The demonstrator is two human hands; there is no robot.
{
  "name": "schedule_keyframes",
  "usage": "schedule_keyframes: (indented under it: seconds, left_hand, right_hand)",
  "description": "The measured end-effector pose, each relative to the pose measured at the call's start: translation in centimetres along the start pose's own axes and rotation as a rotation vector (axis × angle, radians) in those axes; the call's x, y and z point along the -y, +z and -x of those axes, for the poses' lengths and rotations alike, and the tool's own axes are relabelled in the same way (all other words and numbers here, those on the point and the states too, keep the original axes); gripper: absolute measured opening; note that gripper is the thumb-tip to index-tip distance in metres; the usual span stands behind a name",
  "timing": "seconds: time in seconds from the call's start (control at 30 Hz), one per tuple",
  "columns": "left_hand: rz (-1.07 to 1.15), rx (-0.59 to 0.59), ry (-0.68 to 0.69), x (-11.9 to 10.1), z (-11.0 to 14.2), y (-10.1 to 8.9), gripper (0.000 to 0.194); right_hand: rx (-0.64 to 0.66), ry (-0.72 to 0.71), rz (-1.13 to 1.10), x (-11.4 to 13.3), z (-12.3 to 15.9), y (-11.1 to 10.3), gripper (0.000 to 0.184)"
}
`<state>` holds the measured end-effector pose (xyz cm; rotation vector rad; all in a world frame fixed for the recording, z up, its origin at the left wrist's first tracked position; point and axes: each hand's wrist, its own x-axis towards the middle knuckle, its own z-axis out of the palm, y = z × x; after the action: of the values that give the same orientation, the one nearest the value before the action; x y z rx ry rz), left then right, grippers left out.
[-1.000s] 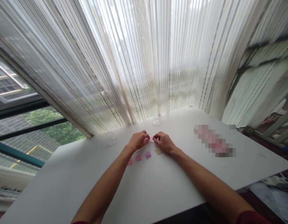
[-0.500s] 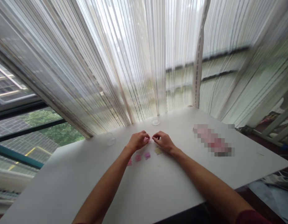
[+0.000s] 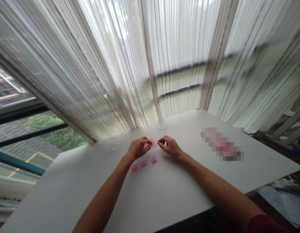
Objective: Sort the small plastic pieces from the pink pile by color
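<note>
On the white bench, a clear plastic cup is standing at ten o'clock from the hands. Three pink squares are lying in a row at seven o'clock. The left hand is pinching one crumpled pink sheet, with the right hand close beside it, its fingertips curled at the sheet's edge, contact unclear. One pale yellow square is lying under the right hand's heel. A clear round container is standing at twelve o'clock, and a pixelated strip, too blurred to name, is lying at three o'clock.
</note>
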<state>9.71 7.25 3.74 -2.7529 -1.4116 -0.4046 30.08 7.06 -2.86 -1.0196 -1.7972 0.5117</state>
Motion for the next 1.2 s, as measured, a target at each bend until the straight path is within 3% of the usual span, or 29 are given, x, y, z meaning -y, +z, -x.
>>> schedule_keyframes:
  seconds: [0.13, 0.23, 0.5, 0.73, 1.2]
  left_hand:
    - [0.074, -0.055, -0.007, -0.7, 2.1, -1.1, 0.020]
    - [0.135, -0.087, -0.033, -1.3, 4.1, -1.5, 0.020]
    - [0.309, -0.124, -0.083, -1.8, 8.7, -0.8, 0.024]
    - [0.320, -0.135, -0.099, -2.0, 9.8, 0.2, 0.024]
    - [0.328, -0.287, -0.095, -1.7, 10.2, 1.0, 0.019]
  right_hand:
    - [0.051, -0.126, -0.013, 1.6, 0.7, -0.1, 0.028]
    - [0.120, -0.204, -0.008, 3.1, 1.3, -0.1, 0.010]
    - [0.191, -0.307, -0.040, 4.9, 2.5, 0.8, 0.016]
    - [0.259, -0.334, -0.038, 4.9, 2.8, 1.3, 0.009]
    - [0.265, -0.326, -0.055, 5.2, 2.9, 1.3, 0.009]
